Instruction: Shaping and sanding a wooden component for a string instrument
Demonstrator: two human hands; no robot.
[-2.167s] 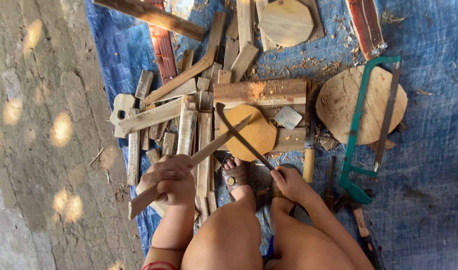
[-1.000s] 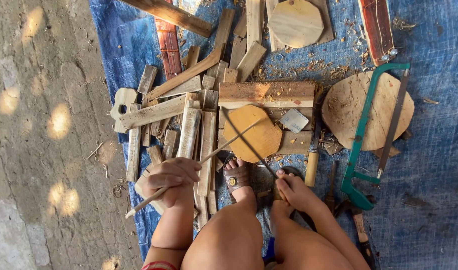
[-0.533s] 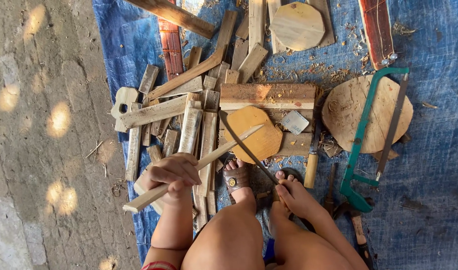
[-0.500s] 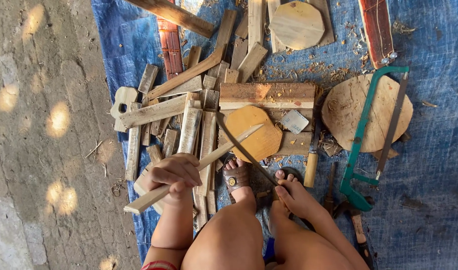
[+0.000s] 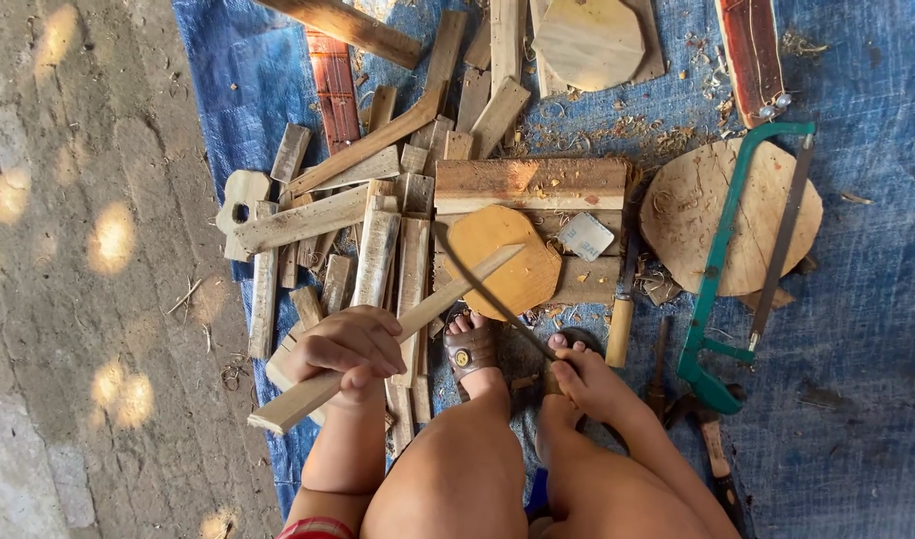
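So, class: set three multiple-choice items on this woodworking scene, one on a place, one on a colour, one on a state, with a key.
1. Where does the hacksaw lie?
A. on the round wooden disc
B. on the concrete
C. across the knees

2. What colour is the tarp?
A. red
B. blue
C. white

3. What is the left hand doing?
A. resting open
B. holding a wooden strip
C. touching the hacksaw

Key: 1 A, its frame crosses the round wooden disc; 2 B, blue sheet under the wood; 3 B, its fingers close round the wooden strip, while the right hand grips a thin blade.
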